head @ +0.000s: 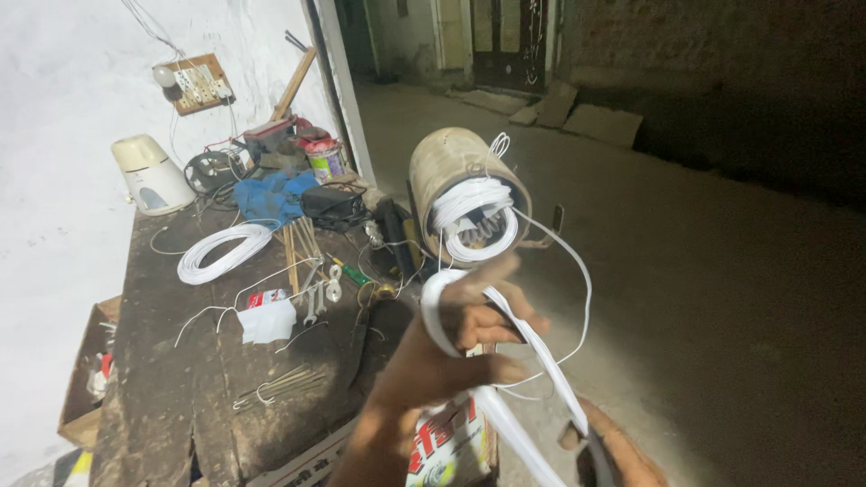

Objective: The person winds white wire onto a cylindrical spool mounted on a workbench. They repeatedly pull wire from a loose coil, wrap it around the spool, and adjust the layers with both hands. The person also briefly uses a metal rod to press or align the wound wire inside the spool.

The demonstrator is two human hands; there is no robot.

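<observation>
My left hand [469,347] is raised in the middle of the view, fingers curled on a bundle of flat white wire [532,338] looped over them. The wire runs down to my right hand [613,455], at the bottom edge and partly cut off, which grips its lower end. Just beyond my left hand is a tan cylindrical winding core [451,167] with white wire coils [474,221] stuffed in its open end. A thin loop from those coils arcs right and down toward my hands. What holds the core up is hidden.
A dark worn workbench [180,379] on the left carries a white wire coil [221,252], spanners [316,293], a blue cloth [271,194], a black pouch [334,206], a paint tin [325,160] and a white appliance [149,176]. A switchboard [194,83] hangs on the wall. A printed bag [446,451] lies below my left hand; dark concrete floor on the right.
</observation>
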